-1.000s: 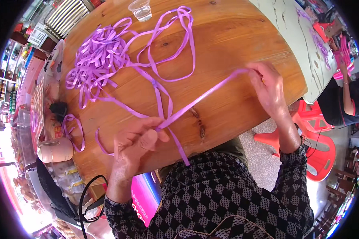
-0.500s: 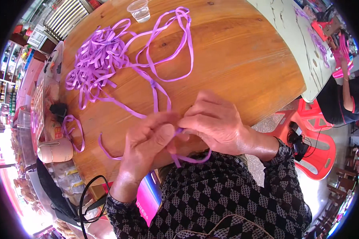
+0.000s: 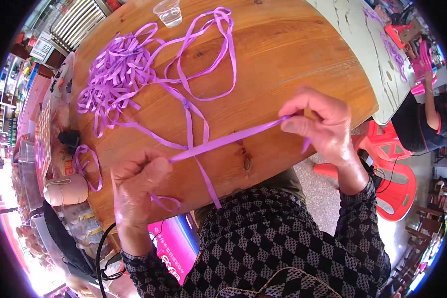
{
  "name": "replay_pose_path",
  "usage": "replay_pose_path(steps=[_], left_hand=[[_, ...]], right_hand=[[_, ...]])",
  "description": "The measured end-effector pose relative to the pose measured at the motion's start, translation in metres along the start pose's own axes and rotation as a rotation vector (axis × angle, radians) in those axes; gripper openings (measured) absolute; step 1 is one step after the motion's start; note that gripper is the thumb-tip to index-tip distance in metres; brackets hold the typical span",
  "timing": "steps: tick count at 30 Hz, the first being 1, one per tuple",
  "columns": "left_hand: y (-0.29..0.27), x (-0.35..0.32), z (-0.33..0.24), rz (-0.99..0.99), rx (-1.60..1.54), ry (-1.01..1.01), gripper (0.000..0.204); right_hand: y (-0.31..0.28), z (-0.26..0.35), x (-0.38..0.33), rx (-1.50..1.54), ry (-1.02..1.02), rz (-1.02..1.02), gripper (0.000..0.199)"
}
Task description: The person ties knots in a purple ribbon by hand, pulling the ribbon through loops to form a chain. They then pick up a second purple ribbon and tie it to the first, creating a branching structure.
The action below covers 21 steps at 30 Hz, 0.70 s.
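Between my two hands a purple ribbon (image 3: 228, 139) is stretched nearly straight over the near part of the wooden table. My left hand (image 3: 140, 181) is closed on one end of that stretch, and a short tail hangs below it. On the other end my right hand (image 3: 323, 121) pinches the ribbon between thumb and fingers, with a loose end dangling under the palm. Another strand passes behind the taut part and drops over the table's front edge. Farther left lies a tangled pile of purple ribbon (image 3: 116, 69), with long loops (image 3: 233, 64) trailing to its right.
A clear plastic cup (image 3: 170, 16) stands at the far edge of the wooden table (image 3: 293, 59). At the left edge are a pink rounded case (image 3: 67, 189) and a small black object (image 3: 68, 139). Red plastic stools (image 3: 397, 184) stand at right, near another person's arm (image 3: 432, 111).
My hands were close together over the ribbon; now they are wide apart. The left moved left, the right moved right and up, and the ribbon between them is drawn taut.
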<state>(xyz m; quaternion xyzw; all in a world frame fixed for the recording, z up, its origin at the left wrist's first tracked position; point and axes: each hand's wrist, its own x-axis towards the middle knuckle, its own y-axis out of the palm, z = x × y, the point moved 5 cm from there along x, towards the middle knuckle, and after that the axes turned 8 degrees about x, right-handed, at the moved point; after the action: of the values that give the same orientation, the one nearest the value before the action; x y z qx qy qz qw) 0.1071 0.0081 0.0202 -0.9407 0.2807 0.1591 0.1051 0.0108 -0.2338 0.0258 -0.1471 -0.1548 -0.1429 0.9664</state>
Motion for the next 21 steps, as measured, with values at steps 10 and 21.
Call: replay_pose_path(steps=[10, 21], left_hand=[[-0.067, 0.006, 0.031, -0.157, 0.102, -0.051, 0.006], [-0.159, 0.012, 0.052, -0.304, 0.262, 0.159, 0.015]], right_hand=[[-0.114, -0.061, -0.021, -0.235, 0.073, -0.385, 0.010], [-0.255, -0.107, -0.052, -0.305, 0.240, -0.746, 0.016]])
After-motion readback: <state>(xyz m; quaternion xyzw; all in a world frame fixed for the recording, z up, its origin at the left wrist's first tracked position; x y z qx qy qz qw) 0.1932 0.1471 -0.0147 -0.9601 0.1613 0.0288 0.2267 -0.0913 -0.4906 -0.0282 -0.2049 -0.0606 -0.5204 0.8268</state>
